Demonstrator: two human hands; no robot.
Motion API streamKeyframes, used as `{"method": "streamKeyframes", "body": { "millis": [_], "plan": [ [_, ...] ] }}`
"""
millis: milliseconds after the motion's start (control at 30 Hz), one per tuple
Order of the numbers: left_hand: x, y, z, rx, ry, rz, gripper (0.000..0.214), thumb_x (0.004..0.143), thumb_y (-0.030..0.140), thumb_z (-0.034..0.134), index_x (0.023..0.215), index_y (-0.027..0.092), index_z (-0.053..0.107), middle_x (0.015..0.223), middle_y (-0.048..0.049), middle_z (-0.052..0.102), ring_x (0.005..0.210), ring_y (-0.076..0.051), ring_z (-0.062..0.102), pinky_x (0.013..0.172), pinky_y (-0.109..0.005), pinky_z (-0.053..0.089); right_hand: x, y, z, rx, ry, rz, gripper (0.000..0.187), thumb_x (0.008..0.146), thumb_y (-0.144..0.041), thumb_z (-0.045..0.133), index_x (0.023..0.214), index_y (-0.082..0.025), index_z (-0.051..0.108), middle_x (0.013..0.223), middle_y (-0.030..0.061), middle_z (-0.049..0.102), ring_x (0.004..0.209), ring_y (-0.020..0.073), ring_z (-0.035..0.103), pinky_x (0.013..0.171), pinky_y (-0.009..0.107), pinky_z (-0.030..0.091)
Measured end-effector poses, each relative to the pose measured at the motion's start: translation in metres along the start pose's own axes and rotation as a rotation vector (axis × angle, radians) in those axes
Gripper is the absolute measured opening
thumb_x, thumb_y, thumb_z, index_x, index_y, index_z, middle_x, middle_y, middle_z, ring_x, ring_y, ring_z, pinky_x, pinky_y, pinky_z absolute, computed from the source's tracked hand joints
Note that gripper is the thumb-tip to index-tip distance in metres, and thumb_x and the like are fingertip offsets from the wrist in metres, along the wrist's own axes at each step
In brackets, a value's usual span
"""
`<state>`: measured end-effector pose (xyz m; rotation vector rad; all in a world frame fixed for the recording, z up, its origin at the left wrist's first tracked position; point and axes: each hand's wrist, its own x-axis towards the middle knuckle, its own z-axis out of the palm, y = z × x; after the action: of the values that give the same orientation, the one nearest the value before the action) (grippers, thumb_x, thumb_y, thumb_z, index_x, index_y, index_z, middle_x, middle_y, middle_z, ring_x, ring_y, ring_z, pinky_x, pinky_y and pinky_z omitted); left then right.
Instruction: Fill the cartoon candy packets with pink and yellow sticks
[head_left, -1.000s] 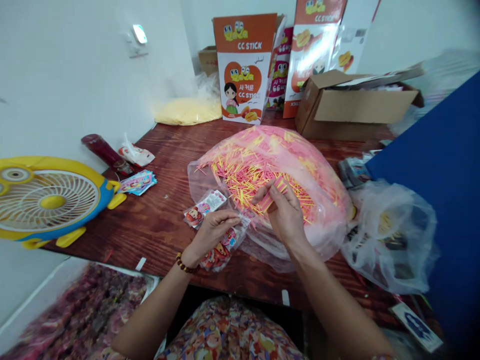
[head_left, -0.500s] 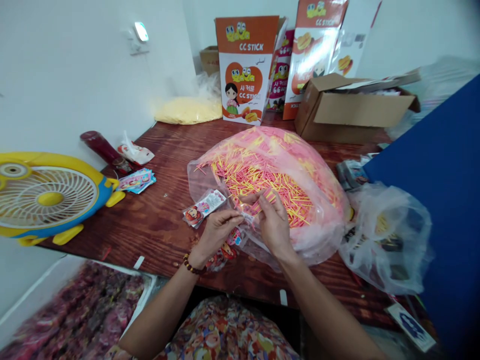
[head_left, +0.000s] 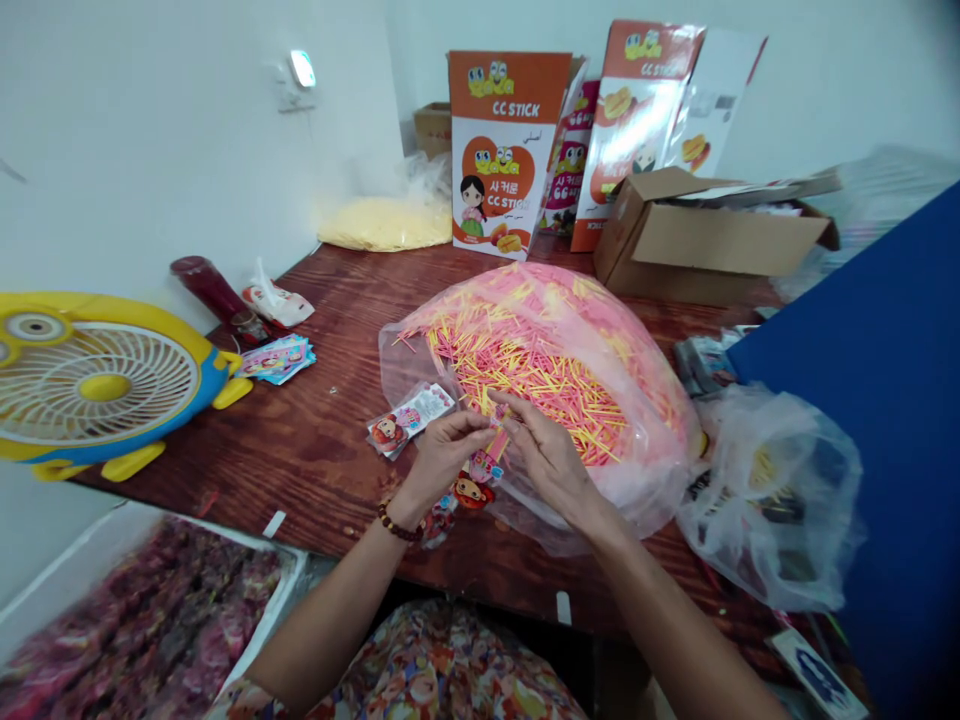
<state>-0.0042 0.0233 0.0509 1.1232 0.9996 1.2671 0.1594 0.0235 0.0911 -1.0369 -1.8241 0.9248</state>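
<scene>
My left hand point(head_left: 448, 455), with a beaded bracelet at the wrist, is closed in a pinch on the top of a small printed packet point(head_left: 475, 490) showing a red-haired cartoon figure. My right hand point(head_left: 551, 460) is closed on a few pink and yellow sticks point(head_left: 501, 438) at the packet's mouth. How far they reach inside is hidden by the fingers. Just beyond both hands lies a large clear bag point(head_left: 660, 400), open towards me, full of loose pink and yellow sticks point(head_left: 525, 365). Left of my left hand rests a stack of flat packets point(head_left: 411, 418). More packets point(head_left: 437, 522) lie below that hand.
A yellow-and-blue fan point(head_left: 105, 385) stands on the left, with a dark red bottle point(head_left: 206, 295) and blue cards point(head_left: 279, 358) near it. Cartons point(head_left: 510, 150) and an open brown box point(head_left: 720, 240) line the back. A plastic bag point(head_left: 780, 500) sits right; a filled white bin point(head_left: 292, 580) is below left.
My right hand has come from over the loose sticks down to the packet's mouth, bringing sticks along. The packet in my left hand now shows more fully. The view has shifted slightly.
</scene>
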Motion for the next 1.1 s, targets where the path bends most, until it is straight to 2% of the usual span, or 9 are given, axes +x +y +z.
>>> {"method": "streamKeyframes", "body": {
  "millis": [133,300,400,567,700,833,933,1000,1100],
  "plan": [
    [0.001,0.002,-0.001,0.000,0.026,0.038,0.024,0.073,0.038,0.076,0.081,0.015,0.073,0.078,-0.0016,0.070,0.073,-0.013,0.060,0.071,-0.025,0.049,-0.001,0.006,-0.011,0.024,-0.008,0.002,0.032,0.097,-0.034,0.053,0.126,-0.026,0.061,0.128,0.0057,0.066,0.117,0.0202,0.061,0.099,0.037,0.047],
    [-0.002,0.007,-0.006,0.129,0.017,0.137,0.024,0.082,0.039,0.068,0.087,0.017,0.076,0.085,-0.0041,0.072,0.081,-0.016,0.063,0.078,-0.028,0.050,-0.002,0.011,-0.019,-0.009,0.087,-0.005,0.014,0.091,-0.033,0.061,0.089,-0.023,0.071,0.085,0.0016,0.071,0.082,0.0181,0.066,0.076,0.030,0.050],
    [-0.004,0.012,-0.006,0.212,0.011,0.257,0.020,0.086,0.035,0.064,0.090,0.019,0.076,0.095,-0.0057,0.072,0.093,-0.018,0.064,0.089,-0.032,0.049,0.002,0.005,-0.021,-0.027,0.086,-0.085,0.013,0.090,-0.032,0.063,0.087,-0.024,0.073,0.087,0.0024,0.072,0.084,0.0193,0.066,0.078,0.032,0.050],
    [-0.004,0.019,-0.004,0.237,0.064,0.297,0.019,0.088,0.033,0.062,0.092,0.020,0.076,0.098,-0.0073,0.073,0.093,-0.020,0.064,0.087,-0.033,0.050,0.011,-0.001,-0.020,-0.055,0.096,-0.137,0.012,0.087,-0.032,0.068,0.079,-0.025,0.075,0.082,0.0025,0.071,0.079,0.0194,0.065,0.075,0.033,0.049],
    [-0.005,0.024,-0.017,0.348,0.110,0.317,0.019,0.085,0.035,0.065,0.083,0.019,0.075,0.087,-0.0047,0.071,0.085,-0.018,0.062,0.082,-0.030,0.049,0.013,0.003,-0.010,0.034,0.090,0.014,0.015,0.083,-0.032,0.068,0.073,-0.023,0.073,0.072,0.0008,0.068,0.069,0.0168,0.061,0.066,0.030,0.047],
    [-0.005,0.020,-0.043,0.507,0.074,0.202,0.020,0.086,0.034,0.062,0.082,0.018,0.075,0.078,-0.0020,0.070,0.074,-0.015,0.059,0.073,-0.026,0.046,0.010,0.019,0.020,0.224,-0.021,0.267,0.020,0.083,-0.033,0.063,0.068,-0.020,0.066,0.060,-0.0024,0.063,0.053,0.0126,0.055,0.054,0.025,0.043],
    [-0.005,0.002,-0.064,0.635,0.022,0.099,0.023,0.086,0.033,0.059,0.081,0.016,0.073,0.078,-0.0029,0.071,0.075,-0.016,0.061,0.073,-0.027,0.045,0.003,0.039,0.048,0.288,-0.081,0.433,0.024,0.083,-0.033,0.058,0.063,-0.020,0.059,0.054,-0.0040,0.059,0.044,0.0107,0.052,0.047,0.023,0.041],
    [-0.008,-0.015,-0.075,0.731,-0.037,0.047,0.023,0.088,0.032,0.056,0.087,0.016,0.073,0.084,-0.0047,0.073,0.079,-0.018,0.063,0.076,-0.028,0.047,-0.005,0.053,0.062,0.234,-0.125,0.496,0.025,0.084,-0.031,0.055,0.062,-0.020,0.056,0.051,-0.0042,0.059,0.042,0.0108,0.053,0.047,0.023,0.041],
    [-0.018,-0.039,-0.083,0.866,-0.045,0.054,0.025,0.088,0.028,0.055,0.103,0.016,0.071,0.098,-0.0090,0.072,0.088,-0.020,0.064,0.084,-0.033,0.048,-0.016,0.068,0.073,0.077,-0.180,0.532,0.024,0.085,-0.028,0.052,0.062,-0.020,0.054,0.051,-0.0042,0.059,0.042,0.0115,0.054,0.047,0.023,0.039]
  ]
}}
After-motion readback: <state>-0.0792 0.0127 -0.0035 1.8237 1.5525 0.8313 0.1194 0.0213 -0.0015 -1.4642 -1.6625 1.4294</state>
